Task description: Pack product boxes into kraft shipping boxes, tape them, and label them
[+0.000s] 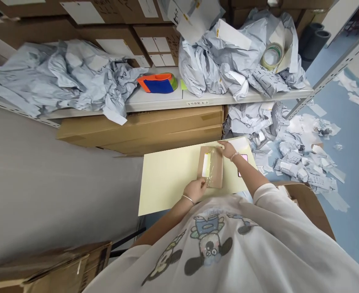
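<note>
A small flat brown cardboard box (218,173) lies on the pale yellow tabletop (164,175). Shiny clear tape (211,167) runs lengthwise over it, wrinkled and partly across a white and yellow label (206,165). At the box's near left corner, my left hand (195,189) is closed, thumb and fingers pinched at the near end of the tape. My right hand (227,149) grips the far right corner, its fingers reaching over the far edge; its fingertips are partly hidden. Just right of the box, a phone (243,165) with a pink screen lies partly under my right forearm.
Crumpled grey mailing bags (72,77) and a tape roll (272,56) crowd the metal shelf (157,105) ahead, with an orange and blue tape dispenser (157,83). Long cartons (148,128) stand below. Torn bags (307,158) litter the floor; an open carton (310,199) stands right.
</note>
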Available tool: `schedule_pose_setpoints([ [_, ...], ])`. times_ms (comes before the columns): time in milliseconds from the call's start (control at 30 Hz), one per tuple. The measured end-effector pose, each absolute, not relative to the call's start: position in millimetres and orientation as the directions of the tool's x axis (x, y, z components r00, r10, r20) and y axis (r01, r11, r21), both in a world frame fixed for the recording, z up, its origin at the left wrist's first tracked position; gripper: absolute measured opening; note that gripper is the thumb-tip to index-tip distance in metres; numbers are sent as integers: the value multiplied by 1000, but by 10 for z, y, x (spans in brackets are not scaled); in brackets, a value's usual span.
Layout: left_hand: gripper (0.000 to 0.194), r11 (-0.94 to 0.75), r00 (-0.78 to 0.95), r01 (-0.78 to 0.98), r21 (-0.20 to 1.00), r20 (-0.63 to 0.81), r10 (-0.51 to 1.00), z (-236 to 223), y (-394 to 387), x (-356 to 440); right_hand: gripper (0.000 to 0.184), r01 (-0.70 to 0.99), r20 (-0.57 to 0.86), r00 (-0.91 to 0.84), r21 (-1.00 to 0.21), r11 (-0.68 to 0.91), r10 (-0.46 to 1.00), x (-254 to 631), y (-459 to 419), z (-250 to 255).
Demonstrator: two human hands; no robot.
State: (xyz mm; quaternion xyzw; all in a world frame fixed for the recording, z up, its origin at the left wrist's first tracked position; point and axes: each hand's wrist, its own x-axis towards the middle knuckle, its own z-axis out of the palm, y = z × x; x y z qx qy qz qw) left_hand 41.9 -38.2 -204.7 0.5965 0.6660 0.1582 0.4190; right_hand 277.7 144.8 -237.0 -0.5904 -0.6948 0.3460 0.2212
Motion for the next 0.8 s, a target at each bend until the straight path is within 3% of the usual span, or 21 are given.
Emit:
schedule_pose_setpoints([
  [67, 16, -12, 215, 780, 626, -249, 944, -1960, -277, 445, 52, 687, -97, 96, -714, -137, 991, 2953, 1384, -2536],
  [133, 31, -204, 335, 808, 553, -147, 931, -1959, -205, 502, 59, 664, -106, 368, -666, -341, 924, 3135, 1357, -2681],
  [267, 61, -356, 453, 825, 438, -138, 881, -2145, -172, 631, 74, 500, -152, 678, -622, -603, 719, 3385, 1395, -2848],
  [367, 61, -373, 454, 841, 391, -137, 880, -2273, -208, 680, 64, 483, -243, 700, -532, -695, 672, 3498, 1434, -2865],
  [500, 60, -375, 444, 846, 378, -111, 889, -2309, -228, 691, 45, 615, -207, 621, -470, -633, 756, 3609, 1456, -2802],
  [600, 61, -367, 440, 842, 395, -110, 891, -2292, -221, 684, 36, 655, -187, 570, -486, -579, 800, 3648, 1477, -2720],
  [800, 49, -217, 324, 815, 537, -111, 939, -2181, -179, 745, 39, 604, -129, 587, -587, -539, 799, 3634, 1449, -2509],
])
